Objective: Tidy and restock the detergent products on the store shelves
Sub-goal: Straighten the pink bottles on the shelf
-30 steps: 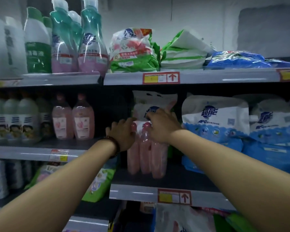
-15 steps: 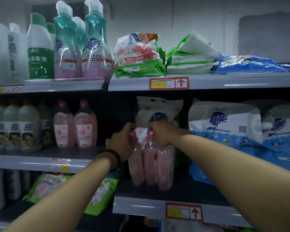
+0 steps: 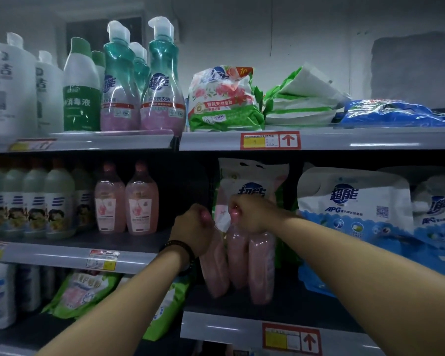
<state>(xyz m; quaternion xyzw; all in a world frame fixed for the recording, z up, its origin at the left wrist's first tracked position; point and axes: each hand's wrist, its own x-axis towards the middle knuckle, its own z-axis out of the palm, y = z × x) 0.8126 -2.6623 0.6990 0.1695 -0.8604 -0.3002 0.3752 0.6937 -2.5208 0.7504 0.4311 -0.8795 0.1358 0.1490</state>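
Pink bottles (image 3: 238, 258), three side by side, are where your hands meet. Your left hand (image 3: 194, 227) curls round the cap of the leftmost, which leans, and your right hand (image 3: 249, 214) closes over the tops of the other two. They are at the front of the middle shelf (image 3: 216, 327), before a white pouch (image 3: 252, 181), with blue-and-white pouches (image 3: 352, 201) just to the right.

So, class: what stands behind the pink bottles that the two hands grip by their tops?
A white and pink pouch with a blue logo stands upright behind the pink bottles. Its lower half is covered by them and by the right hand.
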